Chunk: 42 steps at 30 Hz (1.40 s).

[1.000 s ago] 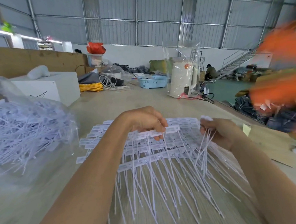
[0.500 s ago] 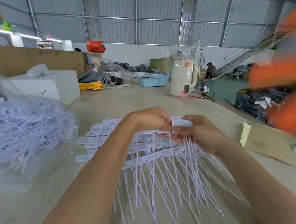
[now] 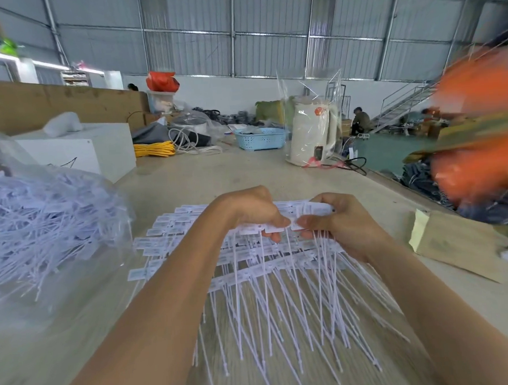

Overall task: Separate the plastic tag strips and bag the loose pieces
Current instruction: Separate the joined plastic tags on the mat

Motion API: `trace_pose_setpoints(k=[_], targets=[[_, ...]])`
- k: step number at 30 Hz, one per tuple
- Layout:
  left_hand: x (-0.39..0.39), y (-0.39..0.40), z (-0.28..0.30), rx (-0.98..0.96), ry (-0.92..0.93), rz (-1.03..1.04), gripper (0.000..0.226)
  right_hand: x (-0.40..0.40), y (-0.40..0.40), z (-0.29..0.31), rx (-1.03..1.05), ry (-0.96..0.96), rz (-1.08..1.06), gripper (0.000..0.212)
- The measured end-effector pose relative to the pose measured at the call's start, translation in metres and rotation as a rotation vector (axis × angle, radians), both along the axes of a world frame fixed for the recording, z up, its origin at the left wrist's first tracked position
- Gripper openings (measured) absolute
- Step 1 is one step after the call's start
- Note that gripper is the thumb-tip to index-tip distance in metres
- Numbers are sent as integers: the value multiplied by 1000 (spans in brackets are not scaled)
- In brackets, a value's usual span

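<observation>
Now tag strip [image 3: 273,228] pinched between left hand [image 3: 252,211], right hand [image 3: 341,221].

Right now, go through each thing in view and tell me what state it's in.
left hand: pinching the tag strip's heads.
right hand: gripping a bundle of loose tags.
tag strip: held between both hands, stems hanging down.
pile of strips: lying flat on the table.
clear bag: on its side, stuffed with loose tags.
blue basket: upright on the table.
</observation>
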<state>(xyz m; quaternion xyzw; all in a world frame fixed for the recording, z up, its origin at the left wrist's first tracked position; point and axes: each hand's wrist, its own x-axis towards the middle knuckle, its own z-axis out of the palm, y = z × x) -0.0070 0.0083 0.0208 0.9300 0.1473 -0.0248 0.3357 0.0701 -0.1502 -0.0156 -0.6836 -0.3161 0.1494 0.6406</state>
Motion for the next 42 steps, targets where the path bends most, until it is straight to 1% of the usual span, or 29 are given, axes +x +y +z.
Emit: trace_pose_setpoints(k=[2,4,6,9,13,17,20,22,24,28,31,32,33,35,36,37,38,42], targets=[[-1,-1,0,8,17,-9,30,-1,1,-1,-1,-17,15,17],[-2,-2,0,-9,21,-25,29,-2,1,-1,0,-28,21,19],[-3,-4,0,-29,-1,-29,26,-4,2,-1,19,-32,21,20],[-3,-6,2,-22,-46,-34,29,-8,2,0,62,-74,6,21],[-4,-6,2,-152,-47,-17,34,-11,3,2,87,-148,-21,21],[-6,-5,3,-267,10,21,34,-14,5,3,46,-269,-55,20],[-8,-5,5,-378,76,18,31,-15,6,3,41,-359,-75,26],[-7,-5,5,-427,97,23,29,-14,6,3,55,-378,-69,28],[-6,-5,6,-428,124,23,29,-14,5,3,44,-400,-81,29],[-6,-7,7,-430,131,22,36,-10,7,0,17,-442,-97,31],[-14,-7,15,-442,152,-41,34,3,-1,-2,-102,-490,-247,23],[-17,-6,19,-426,146,-56,33,9,-8,-1,-93,-420,-292,21],[-19,-4,25,-375,121,-54,31,14,-15,1,-10,-270,-308,21],[-23,-2,33,-270,41,-40,33,20,-24,10,252,122,-271,20],[-24,-2,35,-255,8,-38,35,20,-25,14,347,246,-244,18],[-24,-4,35,-250,-11,-37,37,19,-24,16,383,312,-217,17],[-24,-5,35,-237,-17,-35,37,17,-21,17,376,334,-186,15],[-23,-9,29,-136,4,-22,35,11,-14,11,288,320,-117,14]])
